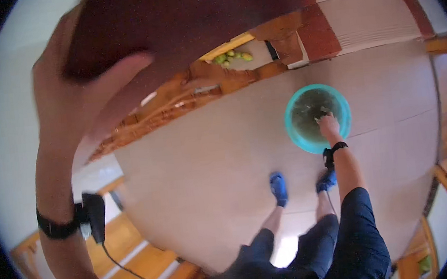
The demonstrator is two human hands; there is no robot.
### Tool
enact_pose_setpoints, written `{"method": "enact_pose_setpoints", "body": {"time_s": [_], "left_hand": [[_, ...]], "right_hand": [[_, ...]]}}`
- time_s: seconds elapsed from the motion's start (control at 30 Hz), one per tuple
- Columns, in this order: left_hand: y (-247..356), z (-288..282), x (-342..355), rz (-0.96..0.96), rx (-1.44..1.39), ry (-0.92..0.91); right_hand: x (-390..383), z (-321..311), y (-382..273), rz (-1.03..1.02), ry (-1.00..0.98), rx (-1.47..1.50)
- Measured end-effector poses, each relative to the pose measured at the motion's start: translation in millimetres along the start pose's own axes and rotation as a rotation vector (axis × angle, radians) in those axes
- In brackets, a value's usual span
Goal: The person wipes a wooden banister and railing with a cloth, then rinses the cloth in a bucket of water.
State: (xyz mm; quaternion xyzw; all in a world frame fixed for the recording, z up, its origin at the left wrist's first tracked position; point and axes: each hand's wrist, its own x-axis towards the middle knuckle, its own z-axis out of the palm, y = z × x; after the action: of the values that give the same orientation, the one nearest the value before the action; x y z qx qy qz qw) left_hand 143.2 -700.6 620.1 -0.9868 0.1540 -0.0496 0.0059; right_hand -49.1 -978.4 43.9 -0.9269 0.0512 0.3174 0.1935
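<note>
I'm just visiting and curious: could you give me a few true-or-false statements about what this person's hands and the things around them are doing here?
1. The right hand reaches down into a turquoise bucket on the floor. True.
2. The left hand rests on the floor beside the bucket. False: it is raised high, against a dark reddish-brown wooden surface.
3. The person wears blue shoes. True.
4. The bucket is bright red. False: it is turquoise, with murky contents inside.
5. Some green and yellow fruit lies further off, beyond the wooden edge. True.
6. Both wrists are bare. False: each carries a dark band, the left with a small black device and cable.
</note>
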Motion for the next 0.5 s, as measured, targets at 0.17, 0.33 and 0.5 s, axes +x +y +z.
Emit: {"method": "enact_pose_setpoints", "body": {"time_s": [0.17,0.33,0.5], "left_hand": [[-24,-8,-11,0.016,0.022,-0.034],[-4,-1,-3,0.030,-0.181,0.009],[-12,0,-4,-0.032,-0.352,-0.012]], "right_hand": [[41,98,53,0.065,-0.132,-0.094],[-10,61,11,-0.143,-0.345,-0.046],[-98,-48,-11,-0.144,-0.209,0.074]]}}
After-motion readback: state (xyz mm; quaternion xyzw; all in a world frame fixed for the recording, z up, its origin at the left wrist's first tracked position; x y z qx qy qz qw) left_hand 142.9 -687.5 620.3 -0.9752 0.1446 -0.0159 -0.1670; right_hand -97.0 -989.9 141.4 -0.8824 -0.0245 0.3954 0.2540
